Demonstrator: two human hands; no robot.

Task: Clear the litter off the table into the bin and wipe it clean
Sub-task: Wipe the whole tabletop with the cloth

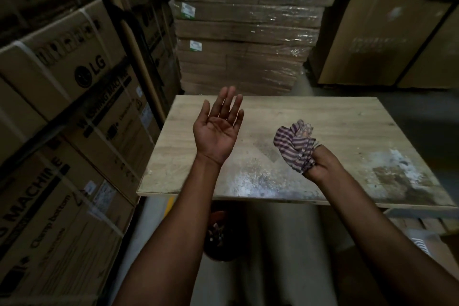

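A light wooden table (335, 117) fills the middle of the view, with white dusty smears and a dark stain along its near edge. My left hand (218, 126) hovers over the table's left part, palm up, fingers spread, holding nothing. My right hand (320, 164) is over the table's middle, closed around a bunched purple and white striped cloth (295, 144) that sticks up from the fist. On the floor under the near edge stands a dark round bin (218, 233) with scraps of litter inside, partly hidden by my left forearm.
Stacked cardboard appliance boxes (62, 97) wall off the left side. A shrink-wrapped pallet of cartons (246, 30) stands right behind the table, and more large boxes (387, 37) rise at the right. A wooden pallet (422, 223) lies low on the right.
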